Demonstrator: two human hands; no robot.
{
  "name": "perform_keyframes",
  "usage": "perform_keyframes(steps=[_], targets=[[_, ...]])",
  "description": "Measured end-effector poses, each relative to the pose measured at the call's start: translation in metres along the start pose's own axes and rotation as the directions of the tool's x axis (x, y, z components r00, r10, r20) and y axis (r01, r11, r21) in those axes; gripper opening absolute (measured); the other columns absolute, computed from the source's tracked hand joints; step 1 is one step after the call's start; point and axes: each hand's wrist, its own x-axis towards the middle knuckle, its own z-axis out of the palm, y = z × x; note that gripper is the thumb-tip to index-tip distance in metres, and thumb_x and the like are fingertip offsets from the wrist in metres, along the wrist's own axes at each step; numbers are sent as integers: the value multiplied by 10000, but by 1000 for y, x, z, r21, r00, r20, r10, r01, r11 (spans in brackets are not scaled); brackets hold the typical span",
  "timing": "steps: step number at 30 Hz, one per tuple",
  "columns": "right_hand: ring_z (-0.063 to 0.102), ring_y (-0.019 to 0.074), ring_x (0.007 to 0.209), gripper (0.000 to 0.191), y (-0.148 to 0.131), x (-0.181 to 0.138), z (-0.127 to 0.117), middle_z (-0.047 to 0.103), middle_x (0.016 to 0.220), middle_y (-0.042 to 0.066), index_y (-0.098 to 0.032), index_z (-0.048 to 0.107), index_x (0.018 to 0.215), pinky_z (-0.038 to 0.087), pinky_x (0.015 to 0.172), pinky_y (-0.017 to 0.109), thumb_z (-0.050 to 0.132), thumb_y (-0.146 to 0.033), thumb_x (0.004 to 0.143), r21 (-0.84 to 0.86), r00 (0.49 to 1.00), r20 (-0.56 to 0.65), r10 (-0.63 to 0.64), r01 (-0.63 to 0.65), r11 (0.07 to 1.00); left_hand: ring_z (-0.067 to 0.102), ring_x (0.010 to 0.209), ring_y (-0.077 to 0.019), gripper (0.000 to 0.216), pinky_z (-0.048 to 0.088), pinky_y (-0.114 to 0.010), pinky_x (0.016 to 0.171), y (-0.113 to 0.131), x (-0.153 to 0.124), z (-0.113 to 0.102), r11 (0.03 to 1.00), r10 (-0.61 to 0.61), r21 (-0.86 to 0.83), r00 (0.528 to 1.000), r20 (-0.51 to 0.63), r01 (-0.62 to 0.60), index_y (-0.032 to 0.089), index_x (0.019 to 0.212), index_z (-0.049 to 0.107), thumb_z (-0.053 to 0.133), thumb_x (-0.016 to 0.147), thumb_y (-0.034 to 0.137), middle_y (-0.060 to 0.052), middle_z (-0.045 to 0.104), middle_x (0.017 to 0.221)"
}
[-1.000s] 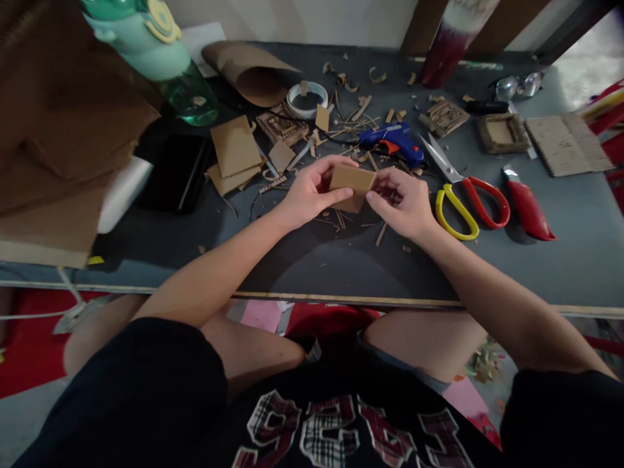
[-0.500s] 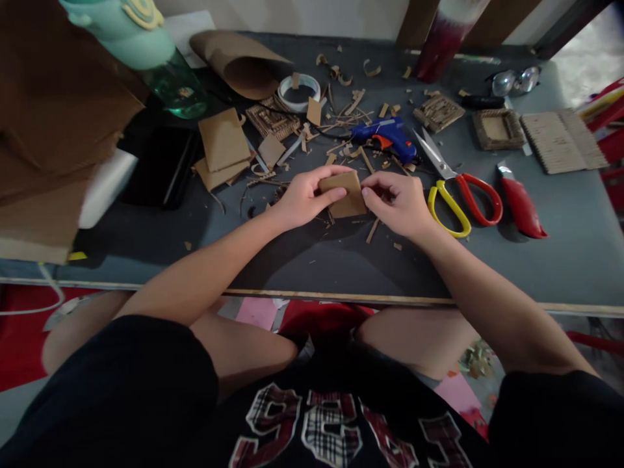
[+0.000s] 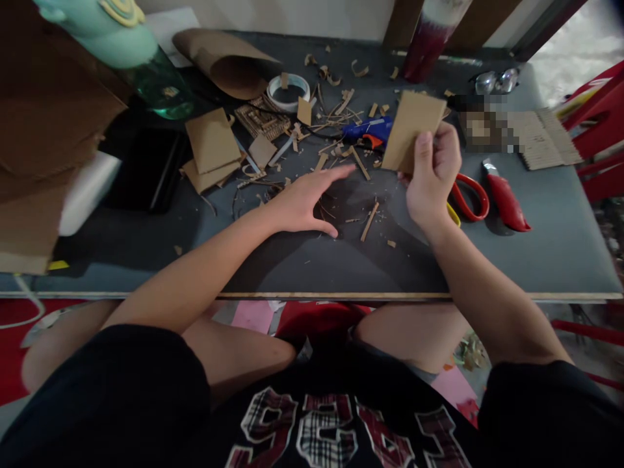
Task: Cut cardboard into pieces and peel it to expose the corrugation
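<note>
Now the left hand [image 3: 302, 205] has let go, fingers spread loose above the table [image 3: 536, 247], while the right hand [image 3: 433, 175] alone pinches the cardboard piece [image 3: 412, 127], lifted before the glue gun [image 3: 363, 130].

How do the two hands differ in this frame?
The right hand grips a cardboard piece; the left hand holds nothing. The right hand is curled and raised; the left hand is spread open, low over the scrap-strewn table. Both are bare.
</note>
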Motion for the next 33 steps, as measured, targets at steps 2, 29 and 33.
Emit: perform_keyframes(steps=[2, 29, 33], targets=[[616, 217, 874, 521, 2, 0, 1, 559, 1099, 95, -322, 438, 1294, 464, 611, 309, 126, -638, 1020, -12, 994, -106, 3, -4, 1000, 498, 1407, -364, 542, 392, -583, 1168, -1, 0, -1, 992, 8, 129, 999, -34, -4, 236, 1386, 596, 762, 881, 339, -141, 555, 1497], [420, 125, 490, 194, -2, -8, 4, 431, 517, -61, -248, 520, 775, 391, 609, 314, 569, -353, 930, -176, 985, 95, -145, 160, 971, 625, 1158, -302, 538, 520, -465, 1012, 4, -4, 3, 991, 106, 89, 992, -63, -100, 199, 1418, 555, 624, 939, 434, -159, 573, 1335], [437, 125, 488, 129, 7, -7, 11, 455, 518, -58, -232, 555, 783, 401, 611, 320, 616, -279, 887, -207, 955, 156, -253, 282, 937, 470, 1380, -402, 781, 386, -564, 1152, 11, -4, 6, 989, 49, 138, 999, 4, -49, 232, 1502, 490, 661, 865, 651, -178, 478, 1496]])
